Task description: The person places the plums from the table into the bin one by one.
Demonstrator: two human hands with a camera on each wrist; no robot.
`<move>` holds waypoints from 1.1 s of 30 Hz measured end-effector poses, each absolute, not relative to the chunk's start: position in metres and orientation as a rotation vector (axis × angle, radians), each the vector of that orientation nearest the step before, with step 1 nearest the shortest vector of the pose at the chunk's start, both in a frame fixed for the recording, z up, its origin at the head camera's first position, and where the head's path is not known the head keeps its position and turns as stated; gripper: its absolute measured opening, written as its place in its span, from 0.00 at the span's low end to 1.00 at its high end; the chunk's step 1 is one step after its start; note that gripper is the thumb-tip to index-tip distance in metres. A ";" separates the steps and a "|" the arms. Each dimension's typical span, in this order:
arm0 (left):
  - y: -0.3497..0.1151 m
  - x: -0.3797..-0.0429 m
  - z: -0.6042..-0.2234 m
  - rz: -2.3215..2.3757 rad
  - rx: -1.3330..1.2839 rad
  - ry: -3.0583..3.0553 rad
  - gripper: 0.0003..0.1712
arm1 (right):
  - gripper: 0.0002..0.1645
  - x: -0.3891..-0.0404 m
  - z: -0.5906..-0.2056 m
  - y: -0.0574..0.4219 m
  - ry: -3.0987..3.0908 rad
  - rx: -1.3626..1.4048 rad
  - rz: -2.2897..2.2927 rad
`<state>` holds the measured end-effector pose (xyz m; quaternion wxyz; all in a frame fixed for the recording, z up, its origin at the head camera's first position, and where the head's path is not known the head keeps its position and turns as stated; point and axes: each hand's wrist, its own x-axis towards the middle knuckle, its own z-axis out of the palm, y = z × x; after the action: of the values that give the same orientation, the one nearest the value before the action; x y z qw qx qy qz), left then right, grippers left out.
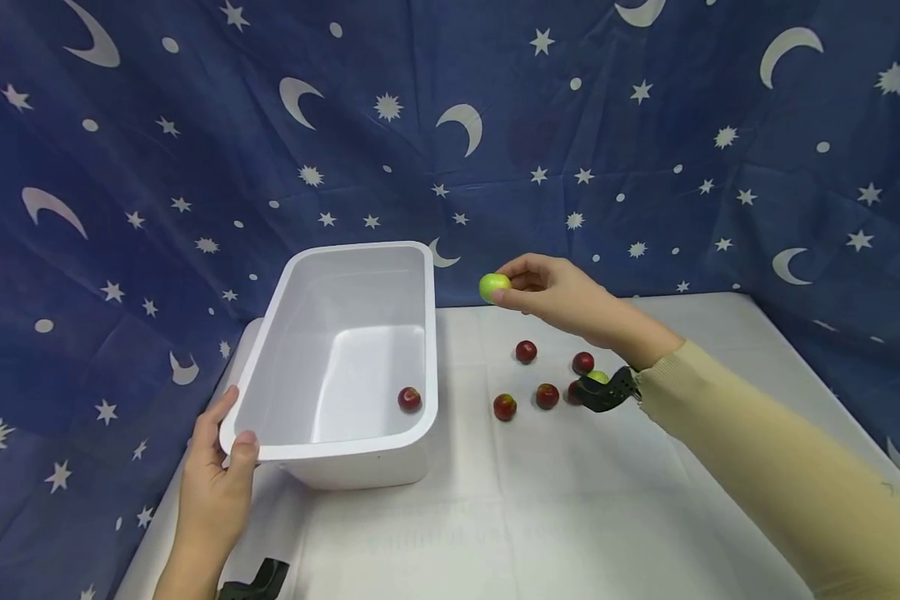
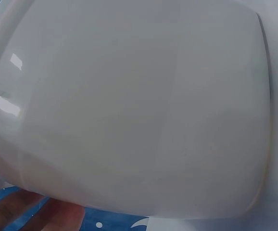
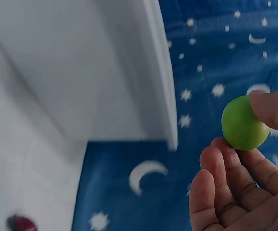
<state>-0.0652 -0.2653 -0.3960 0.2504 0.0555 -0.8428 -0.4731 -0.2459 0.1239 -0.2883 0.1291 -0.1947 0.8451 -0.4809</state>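
Note:
Between the thumb and fingertips of my right hand is a small, smooth green fruit. That hand is raised above the table, just right of a white plastic bin. My left hand grips the bin's near left corner, thumb over the rim and fingers along the outside. One small red fruit lies inside on the bin's floor, toward the near right. In the left wrist view the bin's outer wall fills most of the picture, with some fingers at its lower edge.
Several small red fruits lie loose on the white-covered table right of the bin. Another green fruit is partly hidden behind the black strap on my right wrist. A blue moon-and-star cloth hangs behind the table.

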 end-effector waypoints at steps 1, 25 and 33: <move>-0.266 -0.065 -0.396 -1.286 0.148 -2.291 0.32 | 0.28 -0.245 -0.284 0.118 2.452 -0.594 -1.399; -0.268 -0.065 -0.399 -1.288 0.089 -2.237 0.31 | 0.22 -0.221 -0.262 0.004 2.246 -0.951 -1.459; -0.267 -0.065 -0.400 -1.290 0.093 -2.243 0.32 | 0.19 -0.213 -0.263 -0.022 2.256 -1.009 -1.399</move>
<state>-0.0653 -0.2671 -0.4001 0.2729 0.0347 -0.8334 -0.4793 -0.2126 -0.0219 -0.2632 0.1505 -0.3511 0.7854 -0.4871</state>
